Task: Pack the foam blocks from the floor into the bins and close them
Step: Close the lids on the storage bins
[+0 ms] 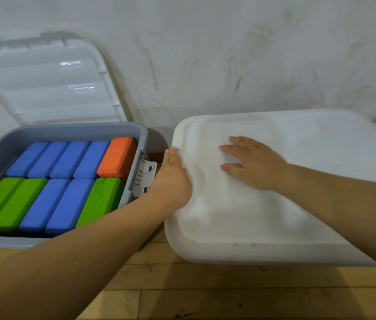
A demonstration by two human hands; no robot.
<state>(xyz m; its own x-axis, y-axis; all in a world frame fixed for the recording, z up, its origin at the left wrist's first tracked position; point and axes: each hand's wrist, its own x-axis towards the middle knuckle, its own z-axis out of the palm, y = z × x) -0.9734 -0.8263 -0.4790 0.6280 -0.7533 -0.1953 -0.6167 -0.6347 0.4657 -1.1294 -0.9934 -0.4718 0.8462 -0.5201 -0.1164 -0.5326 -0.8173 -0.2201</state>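
Note:
A grey bin (71, 131) on the left stands open and is filled with several foam blocks: blue ones (50, 204), green ones (4, 204) and one orange block (119, 158). Its clear lid (48, 82) leans against the wall behind it. On the right, a white lid (298, 181) covers a second bin. My left hand (173, 179) presses flat on the left edge of that white lid. My right hand (254, 162) lies flat on the lid's top, fingers spread.
A white latch (145, 176) hangs on the grey bin's right side, close to my left wrist. A scuffed white wall (228, 54) runs behind both bins. Wooden floor (205, 292) lies in front.

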